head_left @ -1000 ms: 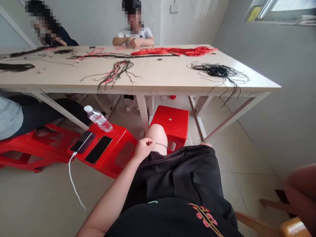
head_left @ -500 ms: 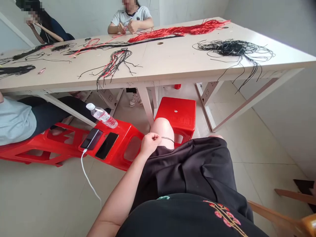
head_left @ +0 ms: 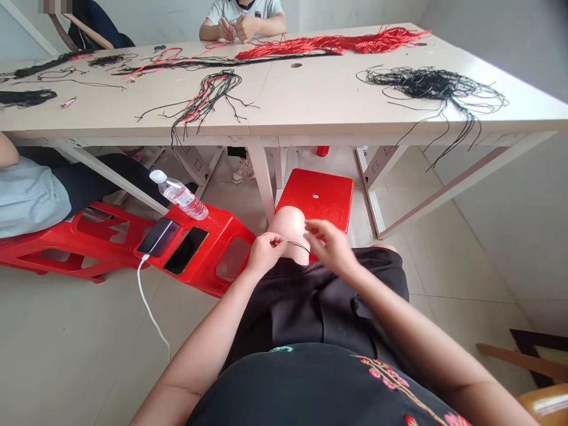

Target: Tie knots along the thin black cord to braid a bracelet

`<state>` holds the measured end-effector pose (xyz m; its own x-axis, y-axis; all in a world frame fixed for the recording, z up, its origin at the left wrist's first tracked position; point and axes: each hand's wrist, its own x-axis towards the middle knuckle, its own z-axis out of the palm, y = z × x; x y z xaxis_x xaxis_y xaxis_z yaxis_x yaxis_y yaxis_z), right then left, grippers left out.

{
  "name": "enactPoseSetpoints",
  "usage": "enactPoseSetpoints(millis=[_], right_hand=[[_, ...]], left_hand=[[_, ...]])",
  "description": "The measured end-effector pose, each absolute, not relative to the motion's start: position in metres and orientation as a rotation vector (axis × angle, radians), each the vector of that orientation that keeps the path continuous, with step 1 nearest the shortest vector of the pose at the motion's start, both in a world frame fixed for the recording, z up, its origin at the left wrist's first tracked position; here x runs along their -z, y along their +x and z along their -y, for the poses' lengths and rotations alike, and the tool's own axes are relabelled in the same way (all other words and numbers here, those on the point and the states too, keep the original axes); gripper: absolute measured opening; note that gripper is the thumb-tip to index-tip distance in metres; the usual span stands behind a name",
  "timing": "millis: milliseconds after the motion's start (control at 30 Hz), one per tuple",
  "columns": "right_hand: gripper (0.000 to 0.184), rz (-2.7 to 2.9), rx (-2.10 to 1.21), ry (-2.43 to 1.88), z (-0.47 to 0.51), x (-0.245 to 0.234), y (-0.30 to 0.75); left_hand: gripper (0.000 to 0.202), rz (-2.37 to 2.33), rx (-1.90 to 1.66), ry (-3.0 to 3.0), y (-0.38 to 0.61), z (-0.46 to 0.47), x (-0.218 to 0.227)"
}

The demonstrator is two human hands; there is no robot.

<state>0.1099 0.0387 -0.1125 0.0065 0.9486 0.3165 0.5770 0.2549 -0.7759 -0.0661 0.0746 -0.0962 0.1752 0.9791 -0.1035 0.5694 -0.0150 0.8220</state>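
My left hand (head_left: 265, 254) is closed in a pinch beside my bare knee (head_left: 288, 220). From its fingertips a thin black cord (head_left: 299, 245), seemingly doubled, runs across my leg just below the hem of my dark skirt. My right hand (head_left: 329, 244) hovers over the other side of the knee, close to the cord's far end. Its fingers are curved and apart, with nothing seen between them. Where the cord passes beyond the leg is hidden.
A pale table (head_left: 310, 109) ahead bears red cords (head_left: 332, 44), a black cord tangle (head_left: 428, 83) and a red-black bundle (head_left: 208, 97). Red stools stand below; one (head_left: 235, 231) at left holds a water bottle (head_left: 184, 198), phone (head_left: 186, 251) and cabled device (head_left: 158, 236). Other people sit around.
My right hand has come into view from the right and now reaches beside the cord at my knee. My left hand keeps its pinch. The view has tilted slightly downward.
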Motion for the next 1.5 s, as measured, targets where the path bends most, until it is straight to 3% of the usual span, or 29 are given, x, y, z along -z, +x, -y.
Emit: enactPoseSetpoints(millis=[200,433,800,1000,1133,1233,1500], right_hand=[[0.012,1.753,-0.663,-1.411,-0.046,0.128,0.083],[0.018,1.764,-0.806,-1.488,-0.044,0.127,0.091],[0.023,2.007,-0.575,-1.627,-0.068,0.144,0.091],[0.018,1.82,-0.472,-1.712,-0.114,0.129,0.141],[0.026,1.65,-0.411,-1.759,-0.085,0.131,0.134],[0.013,1.732,-0.564,-1.683,-0.04,0.143,0.109],[0.012,1.939,-0.909,-1.727,-0.004,0.159,0.104]], left_hand=[[0.013,-1.477,-0.658,1.722,-0.067,-0.074,0.094],[0.014,-1.483,-0.598,1.743,-0.068,-0.069,0.092],[0.006,-1.657,-0.553,1.712,-0.067,-0.062,0.093],[0.007,-1.646,-0.552,1.591,-0.068,-0.072,0.093],[0.009,-1.624,-0.585,1.531,-0.068,-0.075,0.094],[0.009,-1.605,-0.603,1.498,-0.069,-0.075,0.094],[0.012,-1.58,-0.606,1.373,-0.073,-0.077,0.101]])
